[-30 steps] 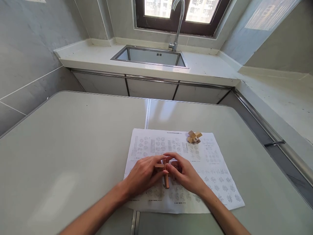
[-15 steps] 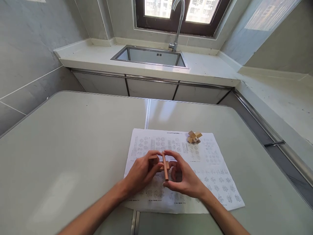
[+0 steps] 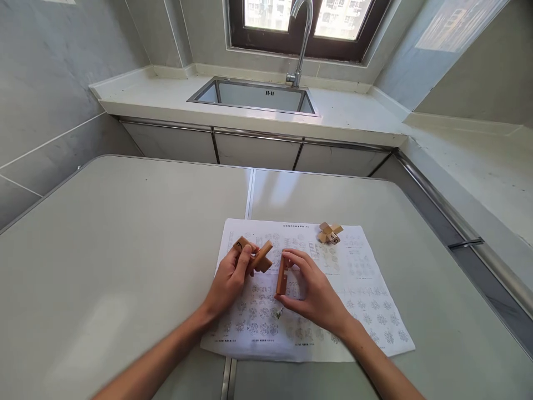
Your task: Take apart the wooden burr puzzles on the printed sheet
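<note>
A pale table (image 3: 137,233) with rounded far corners and a seam (image 3: 250,191) down its middle stands before a white counter (image 3: 154,100). Set into the counter is a rectangular metal-rimmed sink (image 3: 254,96), with a curved, shiny faucet (image 3: 305,43) behind it, in front of a dark-framed window (image 3: 338,21); buildings show through the glass. Grey cabinet doors (image 3: 257,149) line the counter's front, and a grey tiled wall (image 3: 54,83) stands at the left

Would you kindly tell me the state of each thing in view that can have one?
Left hand: closed around joined wooden pieces.
Joined wooden pieces: crossed together, held off the sheet.
Right hand: pinching a notched piece.
Notched piece: separate, roughly upright.
Wooden puzzle: interlocked, resting on the sheet.
Printed sheet: spread open.
Faucet: no water visible.
Cabinet doors: shut.
</note>
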### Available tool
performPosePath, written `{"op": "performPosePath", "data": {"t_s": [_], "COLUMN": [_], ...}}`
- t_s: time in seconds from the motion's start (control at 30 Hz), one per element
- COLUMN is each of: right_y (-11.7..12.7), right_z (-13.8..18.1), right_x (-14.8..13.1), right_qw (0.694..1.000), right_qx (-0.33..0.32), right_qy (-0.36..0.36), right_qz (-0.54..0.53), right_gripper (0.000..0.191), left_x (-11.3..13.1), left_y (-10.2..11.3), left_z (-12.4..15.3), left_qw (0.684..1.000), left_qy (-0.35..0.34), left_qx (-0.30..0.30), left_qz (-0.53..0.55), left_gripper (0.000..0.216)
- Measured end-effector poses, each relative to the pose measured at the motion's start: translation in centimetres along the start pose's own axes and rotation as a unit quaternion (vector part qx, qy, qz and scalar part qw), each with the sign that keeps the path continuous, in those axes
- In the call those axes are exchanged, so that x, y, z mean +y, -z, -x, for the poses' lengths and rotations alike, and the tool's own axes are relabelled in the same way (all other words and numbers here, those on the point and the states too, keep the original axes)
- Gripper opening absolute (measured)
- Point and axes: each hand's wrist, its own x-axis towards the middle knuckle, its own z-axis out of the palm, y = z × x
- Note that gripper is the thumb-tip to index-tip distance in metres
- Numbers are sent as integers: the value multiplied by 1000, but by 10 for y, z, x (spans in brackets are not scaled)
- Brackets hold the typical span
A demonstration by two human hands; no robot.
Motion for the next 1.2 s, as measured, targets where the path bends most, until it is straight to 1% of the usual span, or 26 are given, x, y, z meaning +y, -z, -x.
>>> {"op": "performPosePath", "data": {"t_s": [0.2, 0.33, 0.43, 0.5, 0.6, 0.67, 0.77, 0.83, 0.9, 0.97, 1.07, 1.13, 1.2], "right_y": [-3, -3, -4, -5, -6, -5, -4, -3, -3, -3, -4, -5, -5], "right_z": [1, 0, 1, 2, 2, 2, 1, 1, 2, 3, 5, 5, 4], "right_x": [4, 5, 7, 9, 10, 10, 6, 4, 2, 1, 0, -2, -5], "right_qw": [996, 994, 993, 993, 992, 992, 994, 995, 996, 996, 994, 992, 991], "right_qx": [-16, -14, -13, -10, -8, -5, 12, 27, 39, 49, 64, 72, 80], "right_qy": [49, 66, 72, 75, 75, 71, 53, 43, 39, 44, 70, 86, 94], "right_qz": [67, 84, 90, 93, 100, 103, 99, 88, 74, 61, 52, 51, 52], "right_gripper": [80, 75, 70, 67, 67, 74, 92, 102, 108, 106, 94, 89, 88], "left_x": [-2, 3, 6, 8, 9, 10, 12, 13, 12, 11, 10, 10, 12], "left_y": [0, -1, -2, -2, -1, 0, 1, 1, 1, 0, -2, -4, -5], "left_z": [-2, -2, -1, 0, 1, 1, 2, 3, 4, 4, 6, 6, 7], "left_qw": [1000, 1000, 998, 998, 998, 999, 999, 997, 994, 989, 983, 980, 979], "left_qy": [6, -13, -32, -35, -27, -15, 4, 11, 16, 20, 27, 38, 46], "left_qx": [-14, -20, -46, -55, -52, -47, -48, -71, -105, -139, -173, -183, -185], "left_qz": [15, 6, 8, 12, 6, 3, 8, 18, 29, 41, 56, 63, 66], "left_gripper": [50, 48, 44, 42, 41, 42, 42, 39, 36, 33, 31, 32, 32]}}
